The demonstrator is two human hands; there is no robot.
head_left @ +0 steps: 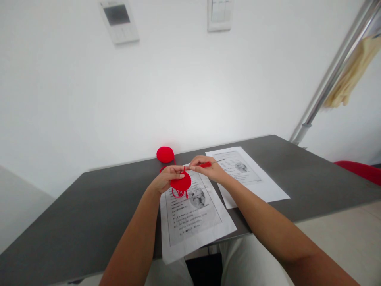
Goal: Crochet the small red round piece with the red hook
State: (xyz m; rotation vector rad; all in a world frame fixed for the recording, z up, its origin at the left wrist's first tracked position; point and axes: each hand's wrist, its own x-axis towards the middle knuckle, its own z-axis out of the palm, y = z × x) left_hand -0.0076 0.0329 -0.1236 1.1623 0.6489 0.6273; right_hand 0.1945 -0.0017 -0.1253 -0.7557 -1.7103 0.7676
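Note:
My left hand (pixel 168 178) is closed on a round piece of red crochet work (pixel 181 181), with its thumb on top. Loose red yarn (pixel 179 193) dangles in curls below the piece. In my right hand (pixel 208 167) is a crochet hook (pixel 206 164) with a red handle, its thin metal shaft sticking out to the right. The fingertips of both hands nearly meet over the top edge of the work, where a short red strand stands up. Behind my left hand lies a red yarn ball (pixel 165 154), from which a strand runs down toward the hands.
A printed sheet (pixel 193 222) lies under my hands and overhangs the front edge of the dark table (pixel 119 214). A second printed sheet (pixel 258 184) lies to the right. The white wall rises directly behind the table. A metal pole (pixel 330 75) and a red chair (pixel 358 171) are at right.

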